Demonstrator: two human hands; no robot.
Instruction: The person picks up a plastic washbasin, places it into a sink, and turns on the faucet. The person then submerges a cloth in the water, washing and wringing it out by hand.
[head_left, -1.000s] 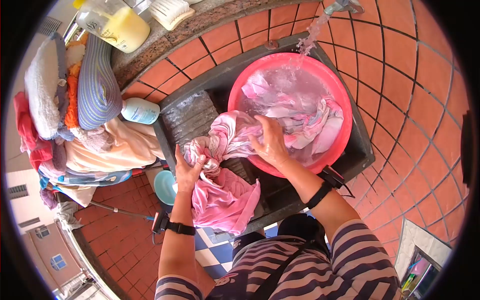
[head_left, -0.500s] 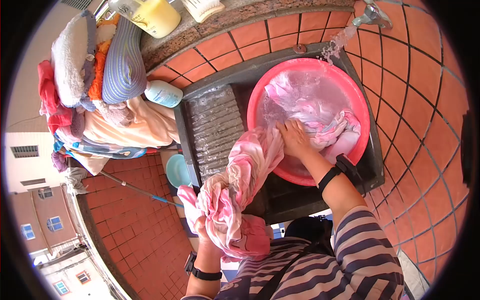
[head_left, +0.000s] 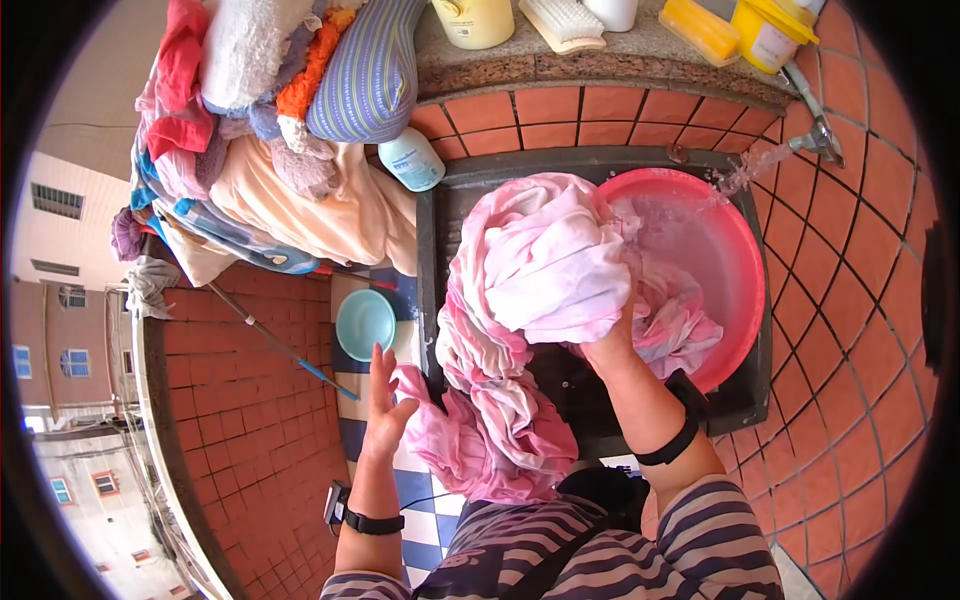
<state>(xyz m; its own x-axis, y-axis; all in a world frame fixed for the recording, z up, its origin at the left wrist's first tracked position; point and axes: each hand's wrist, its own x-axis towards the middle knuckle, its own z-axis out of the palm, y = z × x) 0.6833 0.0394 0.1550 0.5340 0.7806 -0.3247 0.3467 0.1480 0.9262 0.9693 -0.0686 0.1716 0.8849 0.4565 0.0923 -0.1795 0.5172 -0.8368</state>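
A large wet pink-and-white cloth [head_left: 545, 260], possibly a sheet, is bunched over the dark sink [head_left: 600, 430] and hangs down over its front edge toward my body. My right hand [head_left: 612, 345] grips the raised bundle from below, with most of its fingers hidden behind the fabric. Beside the hanging end, my left hand [head_left: 385, 408] is open and empty, its fingers apart. More of the cloth lies in the pink basin [head_left: 757, 270], in cloudy water. Water runs from the tap [head_left: 822, 142] at the basin's far right.
A lotion bottle [head_left: 412, 160] stands at the sink's far left corner, near a heap of laundry [head_left: 310, 200]. On the ledge are a scrub brush [head_left: 562, 22] and a yellow tub [head_left: 770, 35]. A light blue basin [head_left: 366, 325] sits on the floor, near a pole [head_left: 270, 335].
My right hand has lifted a big bundle of cloth out of the basin and leftward over the sink. My left hand has let go of the cloth and moved left. The view has shifted.
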